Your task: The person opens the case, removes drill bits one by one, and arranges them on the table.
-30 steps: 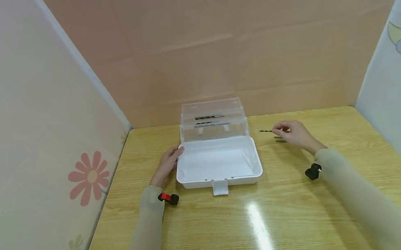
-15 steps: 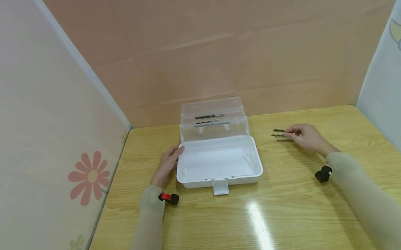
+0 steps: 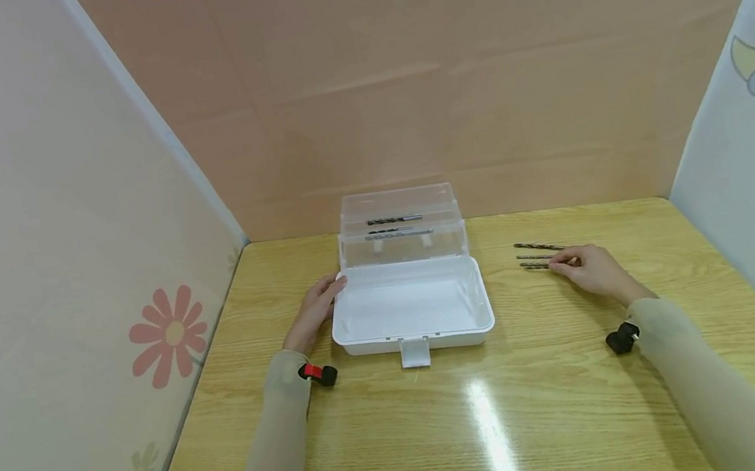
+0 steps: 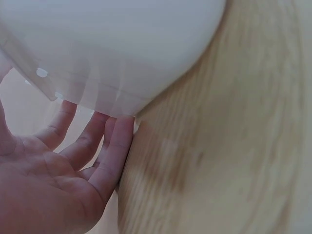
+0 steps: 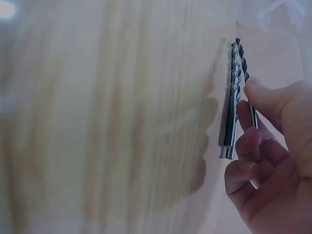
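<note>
A white plastic storage box (image 3: pixel 414 344) stands with its translucent lid part (image 3: pixel 403 248) raised at the back. My left hand (image 3: pixel 316 310) holds its left side, thumb at the rim and fingers (image 4: pixel 122 134) against the outer wall in the left wrist view. To the right, my right hand (image 3: pixel 594 271) pinches a dark twist drill bit (image 5: pixel 244 63) between thumb and fingers, low over the table. Beside it, two other drill bits (image 5: pixel 234 92) lie on the wood. In the head view all three lie roughly parallel, the farthest drill bit (image 3: pixel 538 246) slightly angled; the hand covers some shank ends.
Several drill bits, among them a thicker dark drill bit (image 3: pixel 394 220), show in the box's translucent upper part. A latch (image 3: pixel 415 353) hangs from the box front. The wooden table (image 3: pixel 399 427) is bounded by a back wall (image 3: pixel 377 111) and side walls.
My right hand has moved to the right and nearer to me, bringing the drill bit from beside the box to the other two. The left hand and box have not moved.
</note>
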`<state>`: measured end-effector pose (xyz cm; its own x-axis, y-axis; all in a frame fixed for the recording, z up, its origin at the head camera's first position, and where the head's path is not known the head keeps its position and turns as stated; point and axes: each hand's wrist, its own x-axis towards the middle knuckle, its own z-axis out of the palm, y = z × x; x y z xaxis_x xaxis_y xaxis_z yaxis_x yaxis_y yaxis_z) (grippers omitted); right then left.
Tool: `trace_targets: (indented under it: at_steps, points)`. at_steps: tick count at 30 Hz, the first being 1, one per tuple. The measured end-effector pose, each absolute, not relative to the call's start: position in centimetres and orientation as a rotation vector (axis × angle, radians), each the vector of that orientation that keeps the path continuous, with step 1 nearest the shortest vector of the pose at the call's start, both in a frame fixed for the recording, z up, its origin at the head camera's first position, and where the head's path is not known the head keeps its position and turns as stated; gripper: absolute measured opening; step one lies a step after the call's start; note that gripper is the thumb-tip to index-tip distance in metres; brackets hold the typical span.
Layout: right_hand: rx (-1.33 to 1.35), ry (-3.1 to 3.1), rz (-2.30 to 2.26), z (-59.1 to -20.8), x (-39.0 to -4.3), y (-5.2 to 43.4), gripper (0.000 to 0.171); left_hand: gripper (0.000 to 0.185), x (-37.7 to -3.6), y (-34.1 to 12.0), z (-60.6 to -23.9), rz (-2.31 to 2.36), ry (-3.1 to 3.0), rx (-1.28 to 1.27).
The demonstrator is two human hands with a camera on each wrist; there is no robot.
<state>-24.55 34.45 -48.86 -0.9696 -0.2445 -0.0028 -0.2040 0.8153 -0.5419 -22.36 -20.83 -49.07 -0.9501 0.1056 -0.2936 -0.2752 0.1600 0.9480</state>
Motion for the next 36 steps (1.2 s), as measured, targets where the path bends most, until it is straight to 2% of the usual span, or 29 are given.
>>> trace_targets:
  at_steps: [19, 36]
  points:
    - [-0.47, 2.941, -0.693, -48.8, -24.63, 34.54, 0.031, 0.077, -22.29, -20.84, -49.06, 1.861, 2.14, -0.16]
    - [-0.462, 2.948, -0.698, -48.96, -24.85, 34.46, 0.033, 0.077, -22.69, -20.97, -49.35, 1.856, 2.144, -0.154]
